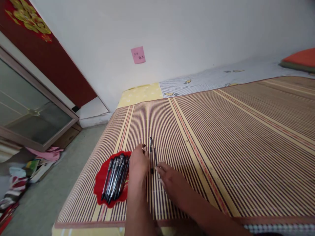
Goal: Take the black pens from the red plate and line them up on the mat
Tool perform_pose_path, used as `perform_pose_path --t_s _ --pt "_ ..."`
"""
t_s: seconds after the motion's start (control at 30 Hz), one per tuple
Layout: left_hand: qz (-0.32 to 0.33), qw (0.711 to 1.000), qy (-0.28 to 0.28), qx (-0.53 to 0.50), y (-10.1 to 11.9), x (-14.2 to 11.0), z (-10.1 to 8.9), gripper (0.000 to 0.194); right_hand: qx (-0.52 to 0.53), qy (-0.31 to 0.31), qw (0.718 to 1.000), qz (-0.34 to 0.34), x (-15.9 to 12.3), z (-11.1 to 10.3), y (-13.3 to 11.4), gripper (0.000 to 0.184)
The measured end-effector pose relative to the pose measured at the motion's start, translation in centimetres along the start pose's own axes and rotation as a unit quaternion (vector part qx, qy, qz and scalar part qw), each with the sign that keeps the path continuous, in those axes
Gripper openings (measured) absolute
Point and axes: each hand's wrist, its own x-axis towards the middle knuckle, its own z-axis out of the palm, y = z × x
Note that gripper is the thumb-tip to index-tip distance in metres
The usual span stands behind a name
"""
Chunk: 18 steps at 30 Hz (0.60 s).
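A black-capped pen (151, 154) lies lengthwise on the striped mat (209, 147) between my two hands. My left hand (138, 162) is just left of it, its thumb and finger apart with nothing visible in them. Beside that pen is a thinner dark stick, like a slim pen or refill (155, 155). Its near end meets the fingertips of my right hand (170, 178), which are bent around it. Left of my left hand, a red scalloped plate (97, 183) bears several pens (114, 178) with clear barrels and dark caps; my wrist partly covers its right rim.
The mat covers a bed against a white wall (197, 36) with a pink note (138, 54) on it. An orange folded item (300, 58) lies at the far right. Left of the bed are the grey floor (73, 173), a glass-paned door (34, 105) and piled cloth (17, 183).
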Motion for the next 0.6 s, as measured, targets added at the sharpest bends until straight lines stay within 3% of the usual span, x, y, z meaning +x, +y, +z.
perform_pose_path --t_s 0.1,0.37,0.6 --pt "0.001 1.000 -0.007 -0.001 0.0 -0.1 0.0 0.030 0.005 0.009 1.000 -0.008 -0.1 0.6 0.2 0.055" --pt "0.045 0.998 -0.042 -0.007 -0.8 0.3 1.1 0.020 0.006 -0.032 0.999 0.019 -0.1 0.1 -0.3 0.050" --pt "0.076 0.994 -0.068 0.042 -0.7 0.4 1.6 0.026 0.046 -0.020 0.999 -0.001 -0.5 0.1 -0.3 0.058"
